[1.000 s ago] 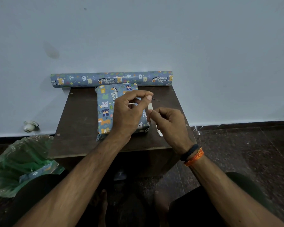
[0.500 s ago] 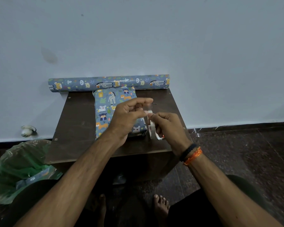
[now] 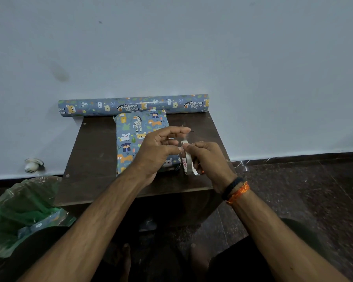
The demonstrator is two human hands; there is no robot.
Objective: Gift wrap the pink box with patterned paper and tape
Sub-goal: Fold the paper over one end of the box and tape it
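Right hand [image 3: 207,159] grips a roll of clear tape [image 3: 186,157], fingers curled round its far side, thumb and forefinger pressed at the top of the ring. The roll stands on edge, held up off the table, just off the near right corner of the box.

Left hand [image 3: 158,148] is raised beside it, fingers bent, forefinger and thumb reaching toward the top of the roll. It seems to pinch the loose end of the tape there; the strip itself is too thin and clear to make out with certainty. The two hands nearly touch above the roll.

Black and orange bands [image 3: 235,191] sit on the right wrist.

The box [image 3: 138,137] lies flat on the small dark table [image 3: 94,157], already covered in blue animal-print paper, its long side running away from the person. The left hand hides its near right part. The far end touches or nearly touches the paper roll [image 3: 134,104], which lies along the back edge of the table against the pale wall [image 3: 192,47] and overhangs the table on the left.

On the floor to the left, a green plastic bag [image 3: 22,212] holds a scrap of the same paper. A small white object [image 3: 33,164] sits at the wall base. The person's bare feet [image 3: 126,255] show under the table edge, on the dark tiled floor [image 3: 304,190].
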